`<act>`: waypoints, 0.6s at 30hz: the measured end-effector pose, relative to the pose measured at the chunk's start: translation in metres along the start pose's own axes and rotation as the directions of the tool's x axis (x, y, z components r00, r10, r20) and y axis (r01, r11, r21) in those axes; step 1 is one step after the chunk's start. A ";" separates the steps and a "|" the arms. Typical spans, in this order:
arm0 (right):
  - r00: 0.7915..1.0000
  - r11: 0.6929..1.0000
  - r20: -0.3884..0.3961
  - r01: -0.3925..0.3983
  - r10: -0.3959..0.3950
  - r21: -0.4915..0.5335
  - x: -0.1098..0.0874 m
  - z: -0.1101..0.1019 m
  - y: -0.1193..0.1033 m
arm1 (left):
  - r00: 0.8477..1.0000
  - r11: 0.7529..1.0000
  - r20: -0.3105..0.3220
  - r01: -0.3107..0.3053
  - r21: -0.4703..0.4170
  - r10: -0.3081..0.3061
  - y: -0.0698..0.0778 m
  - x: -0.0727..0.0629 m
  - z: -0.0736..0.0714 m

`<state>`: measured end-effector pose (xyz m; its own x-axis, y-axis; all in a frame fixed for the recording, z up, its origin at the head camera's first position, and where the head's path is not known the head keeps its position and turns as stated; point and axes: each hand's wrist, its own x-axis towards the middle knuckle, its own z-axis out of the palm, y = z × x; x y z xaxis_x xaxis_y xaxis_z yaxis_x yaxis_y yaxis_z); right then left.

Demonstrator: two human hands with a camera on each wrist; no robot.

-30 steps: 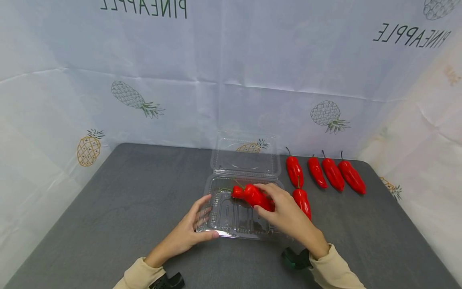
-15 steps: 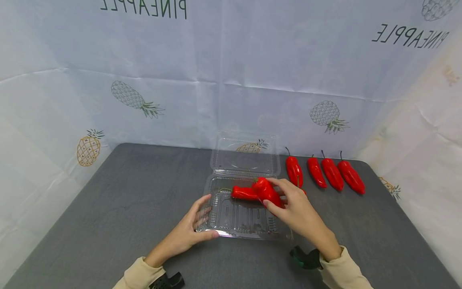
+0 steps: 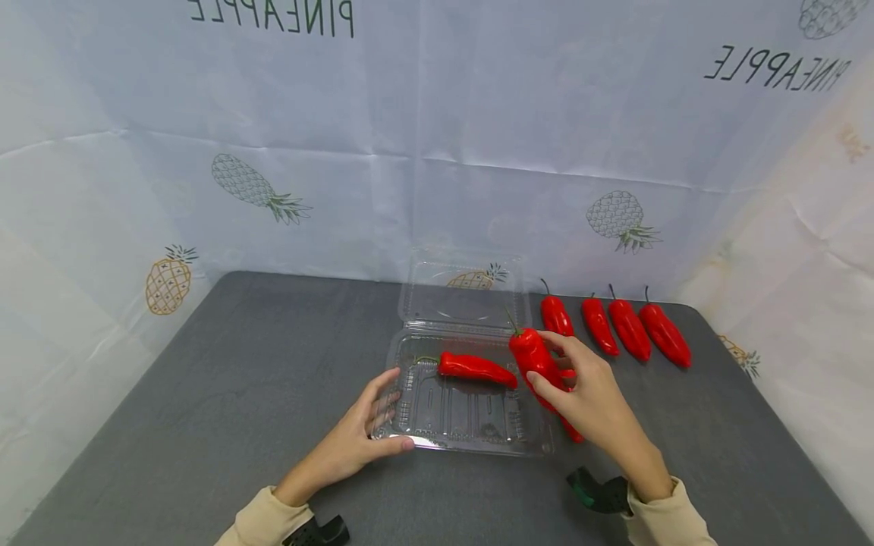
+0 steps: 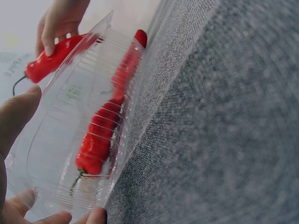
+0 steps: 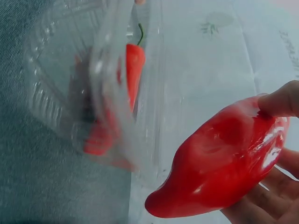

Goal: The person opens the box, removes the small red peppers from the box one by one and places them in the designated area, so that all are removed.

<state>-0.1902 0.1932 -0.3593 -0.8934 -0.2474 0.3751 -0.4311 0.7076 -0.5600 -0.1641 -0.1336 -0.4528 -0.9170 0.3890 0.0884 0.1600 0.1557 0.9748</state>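
Note:
A clear plastic clamshell container [image 3: 464, 449] lies with its lid raised at the back. Inside it, one red chili pepper [image 3: 474, 368] lies sideways, its green stem toward the left. My left hand [image 3: 358, 432] holds the container's front left corner, thumb along the front rim and fingers on the left side. Over the container's right edge, my right hand [image 3: 583, 390] pinches a second red pepper [image 5: 224, 158] between thumb and fingers, stem pointing up and away. Below that hand another pepper [image 3: 570, 431] lies beside the container, mostly hidden.
Toward the back right of the grey table [image 3: 273, 341], several red peppers [image 3: 629, 330] lie in a row, with one pepper [image 3: 556, 315] nearer the container. A white cloth [image 3: 341, 212] printed with pineapples hangs behind the table.
My right hand has moved right with its pepper, from above the container's middle to its right edge. The pepper lying inside now shows fully. My left hand has stayed in place.

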 end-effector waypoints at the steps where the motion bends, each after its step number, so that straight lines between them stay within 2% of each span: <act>1: 1.000 1.000 0.003 -0.013 0.013 -0.002 0.000 -0.001 0.002 | 1.000 1.000 0.000 -0.002 0.000 0.002 0.000 0.000 0.000; 9: 0.994 0.995 0.047 -0.098 0.099 -0.018 -0.001 -0.019 0.012 | 1.000 1.000 -0.003 -0.009 0.002 0.009 0.000 0.000 0.001; 18: 0.970 0.979 0.129 -0.205 0.205 -0.011 -0.001 -0.035 0.028 | 1.000 1.000 -0.003 -0.011 0.007 0.011 -0.001 0.000 0.001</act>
<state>-0.1971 0.2362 -0.3498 -0.9715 -0.1804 0.1538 -0.2370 0.7506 -0.6167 -0.1642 -0.1331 -0.4537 -0.9163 0.3880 0.0998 0.1725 0.1573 0.9724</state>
